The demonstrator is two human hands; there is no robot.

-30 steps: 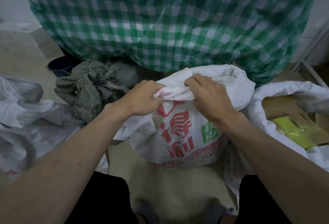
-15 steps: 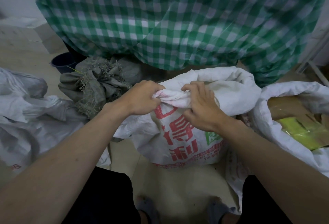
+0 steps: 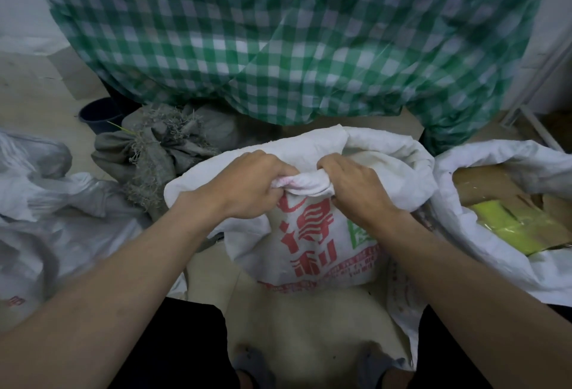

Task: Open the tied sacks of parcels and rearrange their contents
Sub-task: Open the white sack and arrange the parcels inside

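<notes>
Floor-standing white sack (image 3: 312,243), red printed characters, rolled rim in both hands (image 3: 257,184) (image 3: 356,187).

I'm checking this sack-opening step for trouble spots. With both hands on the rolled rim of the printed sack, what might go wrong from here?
1. The left hand and right hand both grip the rolled rim of the printed sack; a hard tug may tip the sack.
2. The open sack of yellow packets sits close beside the right arm, which may knock it.
</notes>
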